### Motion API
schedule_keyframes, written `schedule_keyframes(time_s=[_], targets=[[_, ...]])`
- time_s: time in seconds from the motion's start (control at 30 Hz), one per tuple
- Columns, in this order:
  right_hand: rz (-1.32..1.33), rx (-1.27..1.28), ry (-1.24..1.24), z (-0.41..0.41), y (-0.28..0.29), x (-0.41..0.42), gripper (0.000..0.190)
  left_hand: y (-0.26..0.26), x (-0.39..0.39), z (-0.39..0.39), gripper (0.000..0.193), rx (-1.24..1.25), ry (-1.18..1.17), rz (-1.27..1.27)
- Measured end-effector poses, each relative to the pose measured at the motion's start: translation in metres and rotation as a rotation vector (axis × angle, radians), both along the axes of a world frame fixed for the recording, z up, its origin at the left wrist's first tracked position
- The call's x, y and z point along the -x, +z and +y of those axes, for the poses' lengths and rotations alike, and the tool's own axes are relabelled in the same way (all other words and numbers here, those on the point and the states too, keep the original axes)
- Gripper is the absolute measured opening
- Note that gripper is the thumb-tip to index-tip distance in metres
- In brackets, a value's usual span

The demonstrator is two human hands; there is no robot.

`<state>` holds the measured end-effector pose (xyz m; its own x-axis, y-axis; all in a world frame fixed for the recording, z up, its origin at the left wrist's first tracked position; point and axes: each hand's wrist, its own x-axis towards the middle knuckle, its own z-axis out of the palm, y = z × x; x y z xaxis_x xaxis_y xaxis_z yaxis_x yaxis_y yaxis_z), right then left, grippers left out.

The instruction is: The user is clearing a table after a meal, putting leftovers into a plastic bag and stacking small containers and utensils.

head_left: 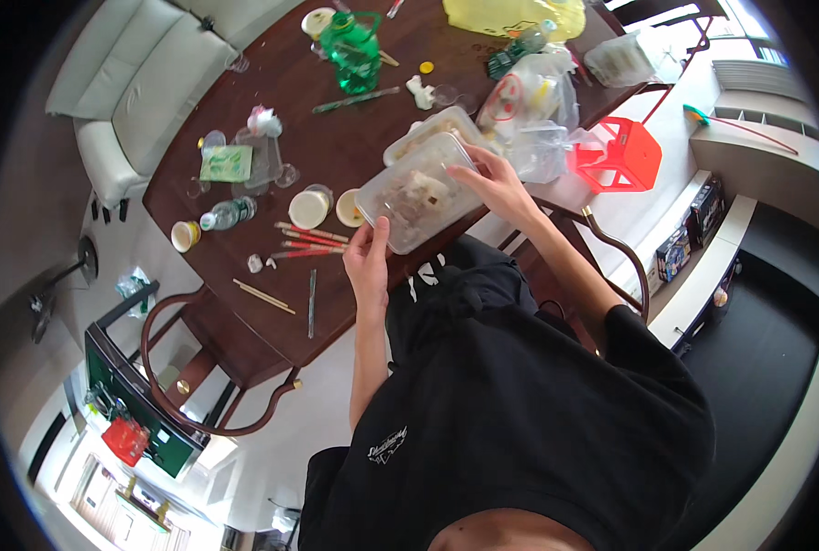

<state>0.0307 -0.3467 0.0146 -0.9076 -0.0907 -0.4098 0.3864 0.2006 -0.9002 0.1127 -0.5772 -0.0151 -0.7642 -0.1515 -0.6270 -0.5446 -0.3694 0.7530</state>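
Between my two hands I hold a translucent plastic takeaway container [409, 203] above the near edge of the dark wooden table [289, 144]. Pale crumpled stuff and a small brown bit show inside it; what they are I cannot tell. My left hand [368, 258] grips the near left corner, thumb on top. At the right far corner, my right hand [495, 182] clasps the rim with its thumb over the top. Partly hidden behind it, another plastic container [444, 124] with food remains sits on the table. Red-sleeved chopsticks [309, 239] lie just left of my left hand.
Paper cups [309, 209], a clear bottle [230, 213], a green soda bottle [353, 55] and a green tissue pack [226, 164] stand or lie leftward. Plastic bags [530, 96] fill the right side, near a red stool [619, 155]. Wooden chairs [220, 330] flank the table.
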Motion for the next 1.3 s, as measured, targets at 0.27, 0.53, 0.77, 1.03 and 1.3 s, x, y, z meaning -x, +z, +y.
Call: schedule_keyframes(time_s=[0.27, 0.53, 0.77, 1.03, 1.3], targets=[[0.123, -0.040, 0.037, 0.044, -0.043, 0.057, 0.051, -0.025, 0.050, 0.061, 0.036, 0.221, -0.005, 0.083], [0.084, 0.064, 0.111, 0.067, -0.052, 0.054, 0.062, -0.021, 0.047, 0.071, 0.035, 0.179, 0.044, -0.029], [0.275, -0.132, 0.080, 0.069, -0.110, 0.064, 0.074, -0.030, 0.046, 0.065, 0.036, 0.228, 0.003, 0.097], [0.157, -0.130, 0.049, 0.066, -0.077, 0.057, 0.064, -0.009, 0.049, 0.058, 0.034, 0.070, 0.044, 0.022], [-0.245, 0.603, -0.178, 0.136, 0.036, 0.001, 0.049, 0.069, 0.053, 0.107, 0.036, 0.034, -0.164, 0.100]])
